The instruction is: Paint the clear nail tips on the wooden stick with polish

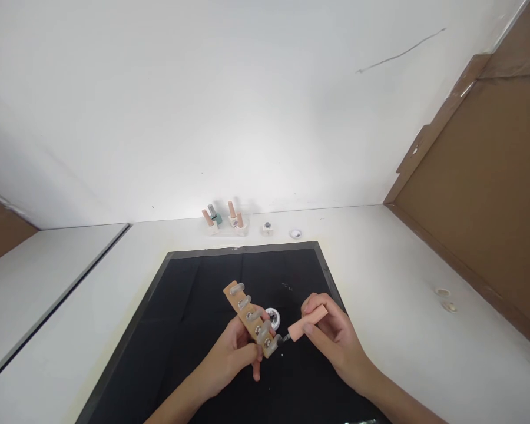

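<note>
My left hand (pixel 229 356) is closed around a wooden nail tip stand (pixel 234 296), held tilted over the black mat. Several clear nail tips (pixel 253 314) stick up along the strip on small round mounts. In my right hand (pixel 335 338) is a nail polish brush with a peach-coloured cap (pixel 308 323), pinched between thumb and fingers. The brush end (pixel 285 337) points left and reaches the nail tip (pixel 274 346) at the near end of the stand; whether it touches I cannot tell. Beside the stand, partly behind my left fingers, is a round white container (pixel 272 318) with dark contents.
A black mat (pixel 176 330) with grey edging lies on the white table (pixel 380 277). Several polish bottles (pixel 235 220) stand in a clear holder at the back, near a small open bottle (pixel 267 228) and a round lid (pixel 295 234). Two small round pieces (pixel 449 306) lie at right, near a cardboard panel (pixel 481 206).
</note>
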